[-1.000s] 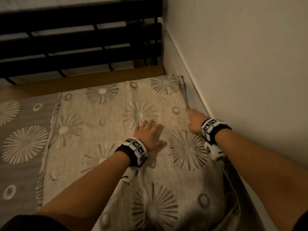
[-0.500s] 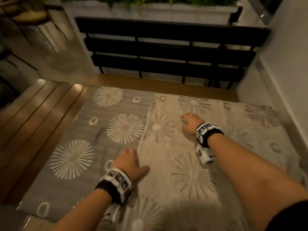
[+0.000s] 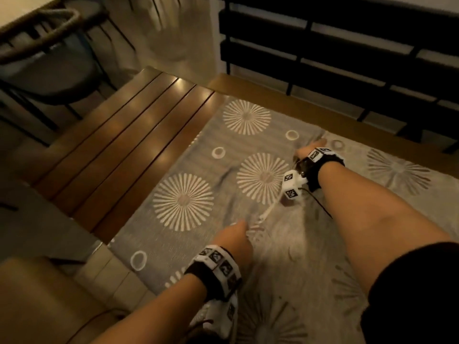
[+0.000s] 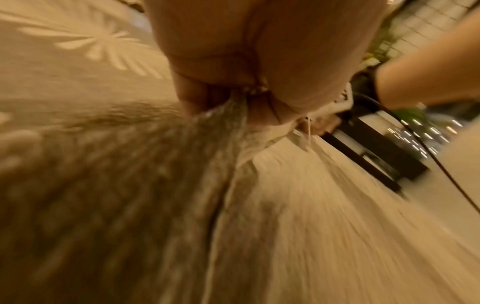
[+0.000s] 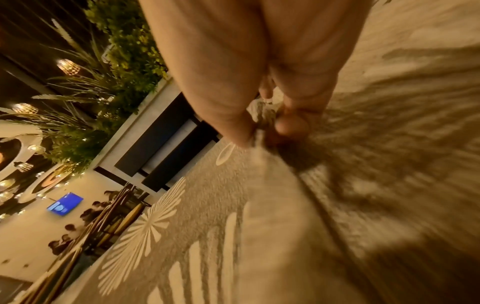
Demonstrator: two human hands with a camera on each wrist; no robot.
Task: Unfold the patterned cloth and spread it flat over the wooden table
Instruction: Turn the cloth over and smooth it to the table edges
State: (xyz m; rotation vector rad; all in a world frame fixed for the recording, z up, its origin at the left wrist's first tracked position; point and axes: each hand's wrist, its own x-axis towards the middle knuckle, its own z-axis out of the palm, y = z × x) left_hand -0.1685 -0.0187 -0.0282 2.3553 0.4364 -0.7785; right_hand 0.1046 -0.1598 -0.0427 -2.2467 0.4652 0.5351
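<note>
The patterned cloth, grey-beige with pale starburst and ring motifs, lies partly folded on the wooden table; a folded upper layer covers the right part. My left hand pinches the edge of that upper layer near the table's near side; the left wrist view shows the cloth bunched between its fingers. My right hand grips the same edge farther away, and the right wrist view shows thumb and fingers closed on the cloth. Bare slats show at the left.
A black slatted railing runs along the table's far side. A dark chair stands at the upper left beyond the table. A tan seat sits at the lower left by the tiled floor.
Both hands moved left from pressing flat on the cloth near the wall to the folded layer's edge and have taken hold of it. My view swung left, showing bare slats.
</note>
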